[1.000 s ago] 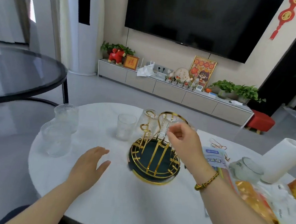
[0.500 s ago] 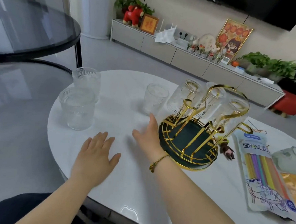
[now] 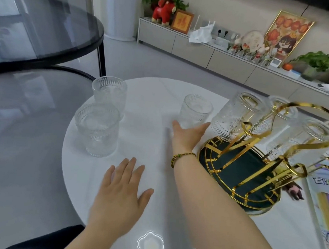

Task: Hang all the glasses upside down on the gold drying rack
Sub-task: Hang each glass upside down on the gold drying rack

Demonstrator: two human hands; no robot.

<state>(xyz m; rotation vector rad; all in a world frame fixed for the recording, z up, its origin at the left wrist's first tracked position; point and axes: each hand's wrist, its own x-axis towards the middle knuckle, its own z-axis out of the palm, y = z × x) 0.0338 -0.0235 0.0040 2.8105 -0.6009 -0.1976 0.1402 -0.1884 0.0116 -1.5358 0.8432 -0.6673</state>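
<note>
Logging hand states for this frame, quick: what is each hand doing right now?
Left hand: open, flat on the white table, holding nothing.
Right hand: open, reaching at the upright glass; not yet closed on it.

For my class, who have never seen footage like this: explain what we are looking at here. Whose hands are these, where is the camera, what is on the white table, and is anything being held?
No machine is at work here: a person uses two bare hands. The single camera sits on the person's head and looks forward and down, so the arms enter from the bottom of the picture.

On the round white table stands a gold drying rack with a dark green base. Three glasses hang on it upside down. Three more stand upright on the table: a near-left glass, a far-left glass behind it, and a middle glass beside the rack.

The left hand lies flat and open on the table. The right hand, with a bracelet at the wrist, is open and reaches toward the middle glass. Whether it already touches the glass cannot be told. Nothing is held.
</note>
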